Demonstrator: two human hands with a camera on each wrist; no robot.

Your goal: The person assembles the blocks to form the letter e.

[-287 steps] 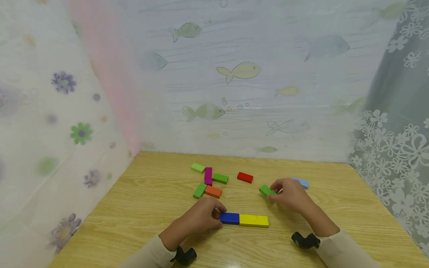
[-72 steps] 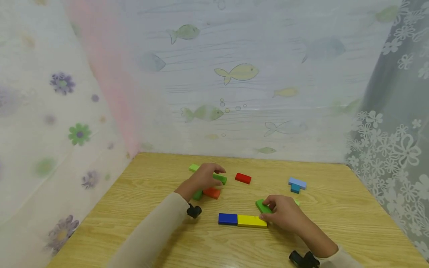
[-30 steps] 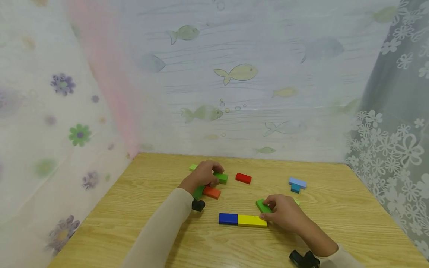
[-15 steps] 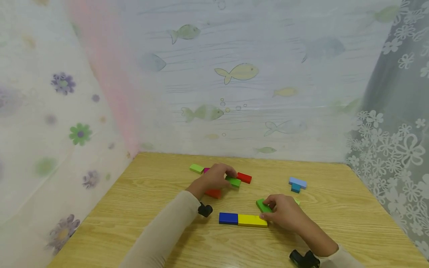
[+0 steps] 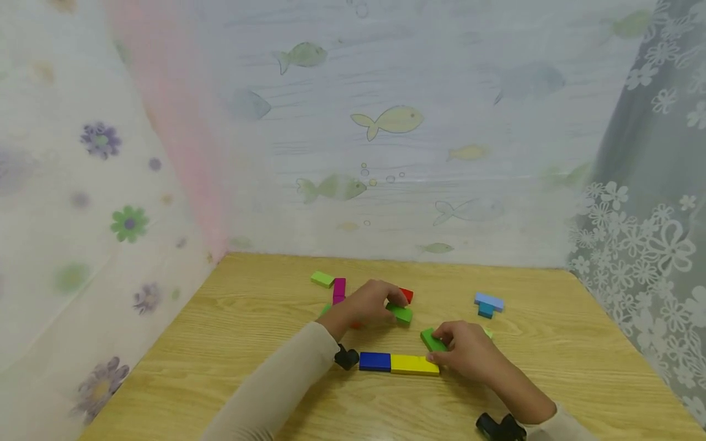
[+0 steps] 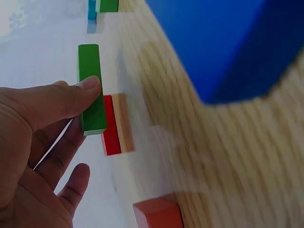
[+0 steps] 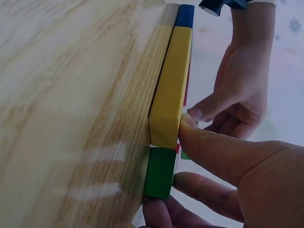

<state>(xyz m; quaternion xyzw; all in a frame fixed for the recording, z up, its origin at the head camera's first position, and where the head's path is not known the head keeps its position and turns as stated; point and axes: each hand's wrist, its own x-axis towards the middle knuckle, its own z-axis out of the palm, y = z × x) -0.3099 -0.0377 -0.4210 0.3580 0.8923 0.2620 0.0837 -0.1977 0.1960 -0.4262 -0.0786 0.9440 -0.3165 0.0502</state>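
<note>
My left hand (image 5: 369,304) pinches a green block (image 5: 401,315) between thumb and fingers, in front of the partly hidden red block (image 5: 407,295). In the left wrist view the held green block (image 6: 88,59) stands out past the thumb. My right hand (image 5: 469,350) holds a second green block (image 5: 432,339) by the right end of the yellow block (image 5: 410,365). The right wrist view shows the thumb against the yellow block (image 7: 172,80) and fingers around the green block (image 7: 160,172). The blue block (image 5: 375,361) joins the yellow one end to end.
Light green (image 5: 322,279) and magenta (image 5: 339,289) blocks lie behind my left hand, which partly covers the green and orange ones. A light blue block (image 5: 489,301) and a teal block (image 5: 485,310) touch at the right. Patterned curtains surround the wooden table (image 5: 220,349).
My left hand left the blue block, took a green block from the cluster and carried it right and nearer. Earlier, my right hand brought its green block to the yellow one; it now stays still.
</note>
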